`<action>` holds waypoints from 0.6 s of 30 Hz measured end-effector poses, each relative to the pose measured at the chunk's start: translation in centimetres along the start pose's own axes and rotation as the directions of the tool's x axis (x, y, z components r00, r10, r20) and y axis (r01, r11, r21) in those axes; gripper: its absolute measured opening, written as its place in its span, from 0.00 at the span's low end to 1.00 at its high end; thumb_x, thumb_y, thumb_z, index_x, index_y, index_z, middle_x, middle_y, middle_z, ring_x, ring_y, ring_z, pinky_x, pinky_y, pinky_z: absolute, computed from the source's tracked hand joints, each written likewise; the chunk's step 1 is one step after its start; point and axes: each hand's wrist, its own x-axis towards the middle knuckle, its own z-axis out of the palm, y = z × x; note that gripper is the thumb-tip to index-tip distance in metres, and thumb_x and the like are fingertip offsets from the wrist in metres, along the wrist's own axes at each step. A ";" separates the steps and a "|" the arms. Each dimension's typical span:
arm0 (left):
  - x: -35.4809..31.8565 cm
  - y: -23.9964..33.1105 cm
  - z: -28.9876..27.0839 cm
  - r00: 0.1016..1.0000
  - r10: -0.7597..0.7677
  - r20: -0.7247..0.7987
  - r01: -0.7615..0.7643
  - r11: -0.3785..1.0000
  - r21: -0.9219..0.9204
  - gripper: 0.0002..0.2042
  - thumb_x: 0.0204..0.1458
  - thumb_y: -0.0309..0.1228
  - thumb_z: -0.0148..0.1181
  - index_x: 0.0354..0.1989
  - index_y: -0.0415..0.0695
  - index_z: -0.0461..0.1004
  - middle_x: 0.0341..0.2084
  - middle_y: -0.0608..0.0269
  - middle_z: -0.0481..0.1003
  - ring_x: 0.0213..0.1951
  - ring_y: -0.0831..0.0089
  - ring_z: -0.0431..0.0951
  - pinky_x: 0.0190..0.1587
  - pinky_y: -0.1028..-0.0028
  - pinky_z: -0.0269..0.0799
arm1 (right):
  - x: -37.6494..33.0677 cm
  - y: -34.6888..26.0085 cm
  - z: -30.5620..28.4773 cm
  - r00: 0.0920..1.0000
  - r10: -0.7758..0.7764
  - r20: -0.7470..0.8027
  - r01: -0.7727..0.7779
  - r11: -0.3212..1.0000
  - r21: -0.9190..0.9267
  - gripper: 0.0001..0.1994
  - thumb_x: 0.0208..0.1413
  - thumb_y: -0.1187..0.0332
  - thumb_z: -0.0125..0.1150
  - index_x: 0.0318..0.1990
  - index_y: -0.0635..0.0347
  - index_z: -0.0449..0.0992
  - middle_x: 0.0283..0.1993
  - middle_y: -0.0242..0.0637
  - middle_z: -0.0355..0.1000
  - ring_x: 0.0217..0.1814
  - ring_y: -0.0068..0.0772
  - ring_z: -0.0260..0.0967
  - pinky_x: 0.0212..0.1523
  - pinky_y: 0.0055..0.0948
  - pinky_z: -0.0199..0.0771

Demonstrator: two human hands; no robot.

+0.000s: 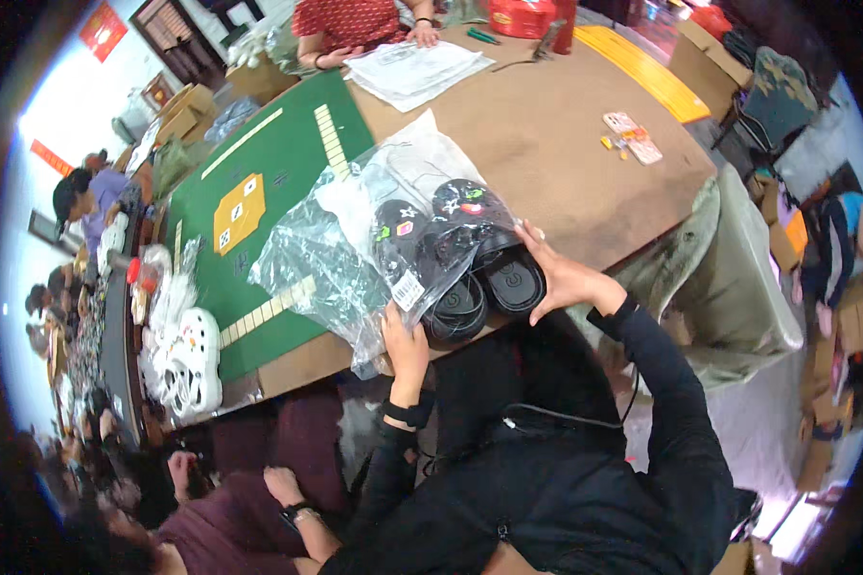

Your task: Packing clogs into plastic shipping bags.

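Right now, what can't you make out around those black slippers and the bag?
Head view only:
- Black slippers: toes blurred behind the clear plastic bag.
- Left hand: fingertips hidden under the bag's edge.
- Right hand: palm turned away.
- Small charms on slippers: too small to identify.

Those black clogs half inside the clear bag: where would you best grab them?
Probably at the heel ends of the black clogs, coming from the table's near edge. The heels stick out of the clear bag toward the person, bare, while the decorated toes are already wrapped in plastic.
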 end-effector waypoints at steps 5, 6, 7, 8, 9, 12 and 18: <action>0.0 -0.8 -0.1 0.996 -0.085 0.014 0.086 0.995 -0.057 0.30 0.41 0.16 0.49 0.59 0.33 0.56 0.50 0.39 0.65 0.53 0.42 0.63 0.56 0.58 0.59 | 0.3 0.1 0.0 1.000 -0.027 0.013 0.027 1.000 0.004 0.70 0.20 0.56 0.81 0.69 0.57 0.31 0.69 0.65 0.29 0.72 0.64 0.33 0.67 0.47 0.48; 0.2 -0.8 -0.3 0.993 -0.112 0.027 0.113 0.992 -0.050 0.30 0.41 0.16 0.50 0.58 0.33 0.56 0.49 0.40 0.65 0.53 0.43 0.63 0.56 0.59 0.59 | 0.3 -0.1 -0.1 1.000 0.005 0.016 -0.004 1.000 -0.007 0.70 0.20 0.56 0.81 0.69 0.57 0.31 0.69 0.65 0.33 0.71 0.63 0.35 0.66 0.47 0.51; 0.1 -1.1 -0.4 0.998 -0.067 0.013 0.067 0.996 -0.055 0.30 0.42 0.16 0.50 0.58 0.33 0.56 0.49 0.40 0.66 0.53 0.44 0.64 0.56 0.59 0.60 | 0.2 -0.1 0.3 0.999 0.034 -0.016 -0.034 0.999 0.021 0.70 0.20 0.57 0.81 0.69 0.58 0.31 0.67 0.62 0.40 0.70 0.63 0.40 0.65 0.47 0.54; 0.0 -1.4 -0.3 1.000 -0.021 -0.002 0.021 0.998 -0.058 0.29 0.42 0.16 0.50 0.58 0.33 0.56 0.48 0.41 0.66 0.53 0.44 0.64 0.55 0.60 0.61 | 0.0 -0.1 0.1 0.998 0.003 -0.056 0.003 0.993 0.119 0.69 0.21 0.59 0.81 0.69 0.59 0.31 0.67 0.59 0.44 0.69 0.62 0.43 0.65 0.46 0.53; 0.5 -0.3 -0.3 0.996 -0.087 0.020 0.089 0.987 -0.132 0.28 0.44 0.16 0.50 0.58 0.33 0.57 0.49 0.41 0.67 0.52 0.44 0.66 0.55 0.61 0.62 | -0.3 0.4 0.3 0.993 0.020 -0.112 0.001 0.983 0.184 0.69 0.21 0.60 0.81 0.69 0.59 0.32 0.67 0.57 0.44 0.70 0.57 0.44 0.65 0.45 0.54; -0.3 0.4 -0.6 0.992 -0.127 0.006 0.127 0.987 -0.103 0.26 0.46 0.17 0.49 0.58 0.33 0.58 0.50 0.39 0.66 0.53 0.44 0.65 0.55 0.62 0.63 | -0.5 -0.4 0.8 0.986 0.054 -0.155 -0.010 0.963 0.270 0.67 0.23 0.61 0.81 0.69 0.59 0.32 0.68 0.55 0.45 0.70 0.53 0.45 0.66 0.43 0.52; 0.4 5.4 -0.9 0.847 -0.531 0.035 0.455 0.688 -0.565 0.23 0.52 0.15 0.41 0.59 0.36 0.59 0.47 0.60 0.72 0.46 0.73 0.72 0.48 0.76 0.67 | -1.6 -0.9 0.5 0.967 0.124 -0.221 -0.029 0.921 0.389 0.64 0.25 0.61 0.80 0.69 0.60 0.36 0.67 0.53 0.48 0.67 0.50 0.51 0.64 0.41 0.56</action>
